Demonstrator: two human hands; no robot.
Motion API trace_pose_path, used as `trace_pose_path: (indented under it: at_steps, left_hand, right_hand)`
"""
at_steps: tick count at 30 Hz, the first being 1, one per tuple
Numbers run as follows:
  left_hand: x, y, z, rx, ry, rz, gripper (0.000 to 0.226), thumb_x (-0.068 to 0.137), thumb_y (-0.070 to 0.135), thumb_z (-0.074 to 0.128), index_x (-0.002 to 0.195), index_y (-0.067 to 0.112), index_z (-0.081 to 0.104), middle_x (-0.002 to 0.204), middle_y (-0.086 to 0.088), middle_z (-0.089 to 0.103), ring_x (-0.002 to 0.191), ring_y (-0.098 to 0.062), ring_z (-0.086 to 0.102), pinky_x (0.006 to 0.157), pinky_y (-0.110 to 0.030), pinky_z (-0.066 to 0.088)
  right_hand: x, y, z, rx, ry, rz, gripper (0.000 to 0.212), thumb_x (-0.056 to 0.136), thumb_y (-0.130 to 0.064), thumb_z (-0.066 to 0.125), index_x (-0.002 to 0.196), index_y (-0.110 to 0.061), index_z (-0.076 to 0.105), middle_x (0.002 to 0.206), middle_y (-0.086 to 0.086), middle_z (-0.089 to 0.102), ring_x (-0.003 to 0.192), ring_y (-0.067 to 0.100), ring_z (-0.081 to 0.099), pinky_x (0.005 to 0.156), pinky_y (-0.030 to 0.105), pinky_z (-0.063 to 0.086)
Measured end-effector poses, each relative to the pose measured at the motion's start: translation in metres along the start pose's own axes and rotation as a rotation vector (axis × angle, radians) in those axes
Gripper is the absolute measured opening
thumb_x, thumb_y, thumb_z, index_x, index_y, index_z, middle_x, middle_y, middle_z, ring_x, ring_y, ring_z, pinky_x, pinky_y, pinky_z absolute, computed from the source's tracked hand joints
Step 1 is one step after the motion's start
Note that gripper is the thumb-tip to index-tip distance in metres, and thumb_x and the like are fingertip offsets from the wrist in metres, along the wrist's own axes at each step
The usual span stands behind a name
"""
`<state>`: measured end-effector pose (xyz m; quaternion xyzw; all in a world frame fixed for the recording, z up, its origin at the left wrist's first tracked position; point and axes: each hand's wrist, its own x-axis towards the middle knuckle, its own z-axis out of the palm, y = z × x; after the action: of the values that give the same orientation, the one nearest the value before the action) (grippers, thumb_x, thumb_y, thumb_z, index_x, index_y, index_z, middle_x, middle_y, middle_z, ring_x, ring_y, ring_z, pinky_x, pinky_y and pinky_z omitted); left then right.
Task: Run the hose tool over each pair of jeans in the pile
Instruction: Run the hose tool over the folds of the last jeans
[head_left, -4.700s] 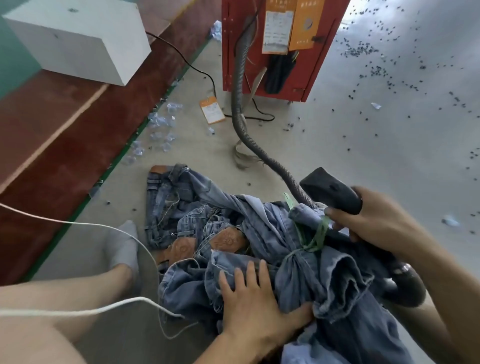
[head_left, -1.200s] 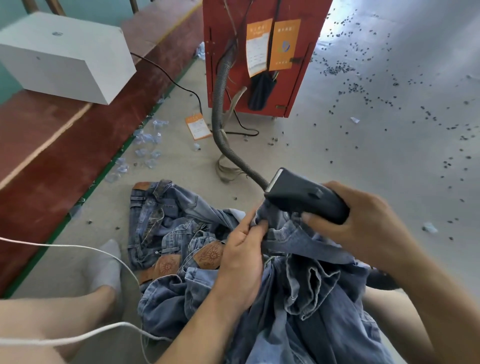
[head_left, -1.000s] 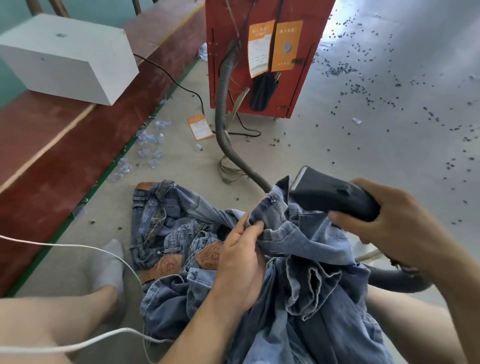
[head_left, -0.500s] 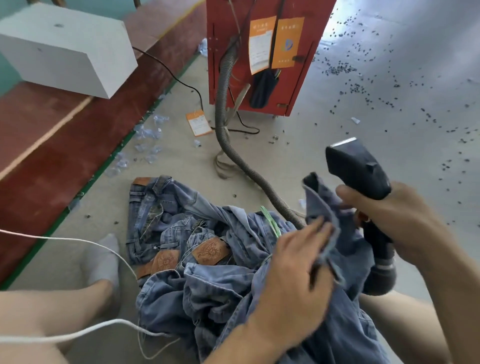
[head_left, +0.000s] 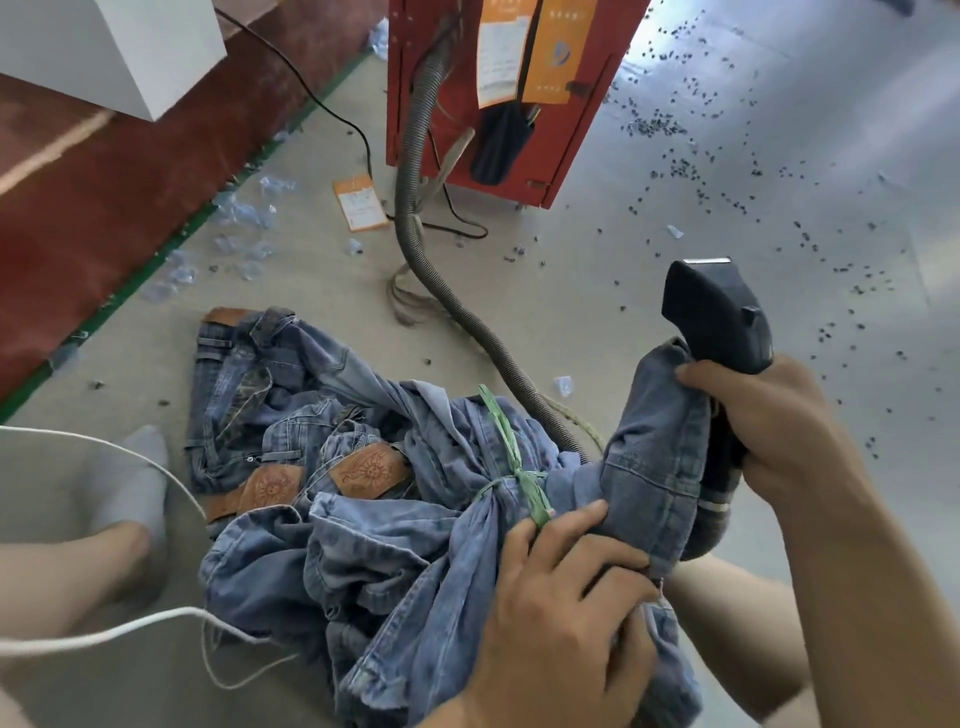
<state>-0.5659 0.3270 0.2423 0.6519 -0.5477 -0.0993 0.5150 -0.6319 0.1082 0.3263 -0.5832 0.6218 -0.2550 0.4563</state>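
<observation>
A pile of light blue jeans lies on the floor in front of me, bundled with a green strap. My right hand grips the black hose tool, head pointing up, and pins a jeans hem against the handle. My left hand holds the same denim lower down, fingers curled over the fabric. The ribbed grey hose runs from the tool under the jeans to the red machine.
A white box sits on the red floor strip at the upper left. A white cord crosses the lower left over my leg and socked foot. Dark scraps litter the grey floor to the right. An orange tag lies near the machine.
The tool has swung from lying across the pile to pointing up at the right. My left hand dropped lower along the denim, and the hem now wraps against the tool handle.
</observation>
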Motion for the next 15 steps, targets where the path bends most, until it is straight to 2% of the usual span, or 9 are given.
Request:
trace_pose_path:
  at_steps: [2,5,7,9,10,12,13,15]
  left_hand:
    - [0.001,-0.003,-0.002,0.018,-0.034,-0.002,0.022,0.085,0.029,0.07,0.106,0.027,0.071,0.116,0.011,0.066,0.13,-0.016,0.054,0.103,-0.043,0.044]
    - [0.007,-0.014,-0.008,0.273,-0.252,-0.087,0.068,0.08,0.05,0.066,0.139,0.021,0.049,0.134,-0.001,0.051,0.124,-0.025,0.051,0.107,-0.043,0.046]
    - [0.017,-0.024,-0.017,0.35,-0.367,-0.195,0.075,0.08,0.054,0.064,0.145,0.028,0.035,0.138,0.001,0.044,0.124,-0.024,0.045,0.109,-0.041,0.042]
    - [0.025,-0.031,-0.025,0.28,-0.346,-0.298,0.062,0.083,0.047,0.063,0.139,0.037,0.036,0.13,0.009,0.049,0.118,-0.019,0.041,0.105,-0.038,0.04]
    - [0.03,-0.036,-0.029,0.239,-0.292,-0.347,0.05,0.085,0.044,0.054,0.134,0.04,0.042,0.124,0.012,0.054,0.114,-0.018,0.041,0.1,-0.037,0.04]
    - [0.042,-0.055,-0.037,0.163,-0.147,-0.525,0.033,0.086,0.043,0.035,0.112,0.041,0.056,0.104,0.015,0.062,0.103,-0.017,0.046,0.089,-0.039,0.038]
    - [0.05,-0.07,-0.043,0.14,-0.113,-0.652,0.032,0.089,0.042,0.031,0.102,0.036,0.06,0.096,0.01,0.065,0.099,-0.022,0.051,0.087,-0.042,0.039]
    - [0.063,-0.103,-0.056,0.004,-0.072,-1.001,0.035,0.101,0.037,0.036,0.1,0.021,0.067,0.102,-0.007,0.072,0.103,-0.034,0.061,0.088,-0.042,0.045]
  right_hand:
    - [-0.001,-0.001,0.002,-0.01,-0.022,-0.03,0.009,0.075,-0.018,0.084,0.074,-0.025,0.079,0.071,0.004,0.071,0.077,0.031,0.072,0.078,0.05,0.062]
    - [-0.005,-0.004,0.006,-0.077,-0.075,-0.072,0.014,0.068,-0.031,0.084,0.078,-0.026,0.076,0.073,0.008,0.067,0.072,0.03,0.069,0.075,0.055,0.061]
    - [-0.008,-0.007,0.008,-0.155,-0.146,-0.141,0.025,0.067,-0.039,0.086,0.081,-0.024,0.073,0.065,0.003,0.064,0.062,0.023,0.063,0.066,0.049,0.055]
    - [-0.015,-0.011,0.009,-0.253,-0.238,-0.216,0.023,0.075,-0.037,0.089,0.085,-0.027,0.072,0.062,0.004,0.067,0.055,0.02,0.062,0.064,0.043,0.051]
    - [-0.019,-0.012,0.01,-0.308,-0.281,-0.235,0.024,0.076,-0.04,0.09,0.088,-0.029,0.072,0.067,0.008,0.07,0.055,0.022,0.064,0.064,0.041,0.051]
    - [-0.028,-0.016,0.012,-0.402,-0.367,-0.233,0.04,0.067,-0.058,0.087,0.09,-0.029,0.071,0.071,0.008,0.072,0.057,0.026,0.065,0.06,0.04,0.05]
    - [-0.031,-0.016,0.015,-0.432,-0.4,-0.218,0.047,0.061,-0.066,0.083,0.088,-0.029,0.071,0.068,0.007,0.072,0.055,0.026,0.065,0.058,0.04,0.049]
    - [-0.032,-0.015,0.019,-0.468,-0.407,-0.216,0.047,0.058,-0.074,0.076,0.087,-0.037,0.068,0.064,0.002,0.072,0.05,0.02,0.064,0.056,0.038,0.048]
